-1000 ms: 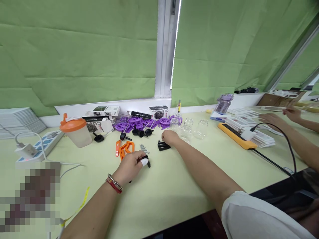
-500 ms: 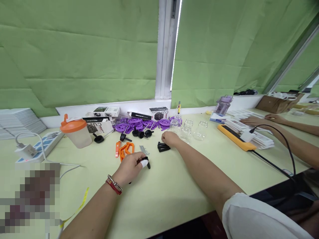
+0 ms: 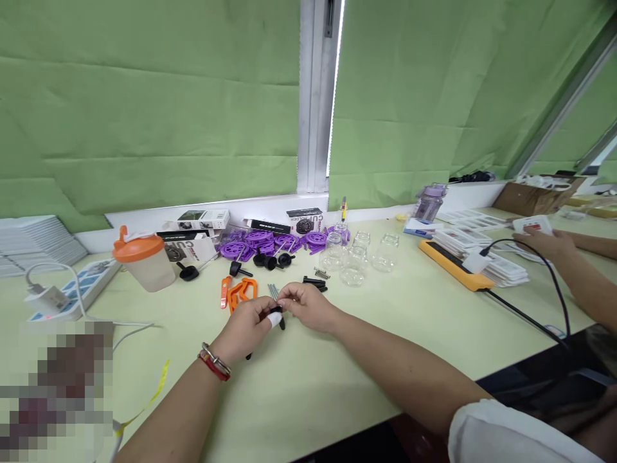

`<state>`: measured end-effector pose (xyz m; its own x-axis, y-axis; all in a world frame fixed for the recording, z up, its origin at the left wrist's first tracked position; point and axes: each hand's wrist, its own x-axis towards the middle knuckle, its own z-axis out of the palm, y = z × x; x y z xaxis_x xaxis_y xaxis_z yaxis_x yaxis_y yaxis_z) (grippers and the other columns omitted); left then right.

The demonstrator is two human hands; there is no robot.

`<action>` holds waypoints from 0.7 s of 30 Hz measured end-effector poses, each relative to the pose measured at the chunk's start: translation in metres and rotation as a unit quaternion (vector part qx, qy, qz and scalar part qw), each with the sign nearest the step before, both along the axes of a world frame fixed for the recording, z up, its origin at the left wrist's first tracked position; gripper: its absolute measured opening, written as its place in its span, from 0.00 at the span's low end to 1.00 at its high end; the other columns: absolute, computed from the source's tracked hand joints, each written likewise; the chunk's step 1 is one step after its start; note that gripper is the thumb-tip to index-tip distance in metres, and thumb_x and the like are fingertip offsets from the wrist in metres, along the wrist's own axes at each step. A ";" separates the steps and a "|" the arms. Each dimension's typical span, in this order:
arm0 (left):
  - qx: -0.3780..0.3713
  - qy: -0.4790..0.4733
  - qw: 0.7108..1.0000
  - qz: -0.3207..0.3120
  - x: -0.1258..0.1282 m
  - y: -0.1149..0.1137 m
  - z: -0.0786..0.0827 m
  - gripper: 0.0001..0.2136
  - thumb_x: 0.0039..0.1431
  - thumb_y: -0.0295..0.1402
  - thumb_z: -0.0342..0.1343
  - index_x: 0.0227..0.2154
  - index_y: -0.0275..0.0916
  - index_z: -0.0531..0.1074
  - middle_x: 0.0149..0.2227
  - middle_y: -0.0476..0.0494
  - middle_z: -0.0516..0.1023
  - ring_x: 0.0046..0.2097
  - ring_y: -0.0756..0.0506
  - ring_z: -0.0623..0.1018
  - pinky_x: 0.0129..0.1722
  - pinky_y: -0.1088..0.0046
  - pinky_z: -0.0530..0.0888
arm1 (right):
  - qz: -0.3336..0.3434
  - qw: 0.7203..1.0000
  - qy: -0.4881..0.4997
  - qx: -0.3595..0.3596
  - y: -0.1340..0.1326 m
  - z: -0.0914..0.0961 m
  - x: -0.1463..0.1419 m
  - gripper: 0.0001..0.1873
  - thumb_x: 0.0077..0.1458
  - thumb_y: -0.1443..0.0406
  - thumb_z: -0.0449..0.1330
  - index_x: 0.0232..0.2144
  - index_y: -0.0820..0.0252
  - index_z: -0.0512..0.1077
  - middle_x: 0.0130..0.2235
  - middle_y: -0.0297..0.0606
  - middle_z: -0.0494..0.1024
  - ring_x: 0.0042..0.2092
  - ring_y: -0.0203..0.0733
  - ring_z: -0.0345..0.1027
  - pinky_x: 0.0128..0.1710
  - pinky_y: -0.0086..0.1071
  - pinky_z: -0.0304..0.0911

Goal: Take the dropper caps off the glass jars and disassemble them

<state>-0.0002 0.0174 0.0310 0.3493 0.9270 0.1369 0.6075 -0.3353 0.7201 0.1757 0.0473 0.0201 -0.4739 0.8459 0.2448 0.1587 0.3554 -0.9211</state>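
My left hand (image 3: 245, 331) is closed on a small black plastic part (image 3: 282, 324), whose dark end sticks out below the fingers. White tape wraps the thumb. My right hand (image 3: 311, 308) pinches at the same spot, its fingertips meeting the left ones. Whatever sits in that pinch is hidden. Just behind the hands lie thin metal pins (image 3: 273, 291), orange plastic handle-like pieces (image 3: 242, 292), small metal springs (image 3: 322, 273) and several black plastic pieces (image 3: 315, 282).
Purple wheel-like parts (image 3: 260, 242) and cup holder boxes (image 3: 193, 249) line the back. Clear glass jars (image 3: 354, 267) stand right of them. An orange-lidded shaker (image 3: 144, 260) and a power strip (image 3: 80, 289) are at left. Beyond a yellow power strip (image 3: 456, 270), another person's hand (image 3: 544, 243) holds a white card.
My right hand has come from the black pieces back to my left hand, uncovering the springs. My left hand stays nearly in place. The other person's hand has lifted a white card.
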 end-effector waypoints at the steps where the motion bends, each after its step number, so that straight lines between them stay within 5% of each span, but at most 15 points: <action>1: -0.002 -0.004 1.000 0.000 0.000 0.000 0.000 0.10 0.55 0.40 0.51 0.27 0.39 0.69 0.23 0.52 0.65 0.26 0.50 0.62 0.26 0.74 0.60 | -0.005 1.000 0.002 0.002 0.000 -0.002 0.000 0.04 0.53 0.66 0.57 0.30 0.61 0.71 0.29 0.33 0.73 0.31 0.34 0.65 0.34 0.29 0.60; 21: 0.004 -0.022 1.000 0.003 0.003 0.000 -0.007 0.10 0.56 0.39 0.52 0.27 0.38 0.66 0.23 0.54 0.61 0.26 0.51 0.61 0.26 0.75 0.60 | 0.012 1.000 0.007 -0.002 0.003 -0.007 0.009 0.06 0.53 0.66 0.58 0.30 0.62 0.75 0.28 0.33 0.73 0.29 0.33 0.62 0.32 0.27 0.60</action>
<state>0.0027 0.0173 0.0245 0.3368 0.9281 0.1586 0.5777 -0.3367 0.7436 0.1843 0.0501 0.0129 -0.4900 0.8356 0.2483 0.1379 0.3556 -0.9244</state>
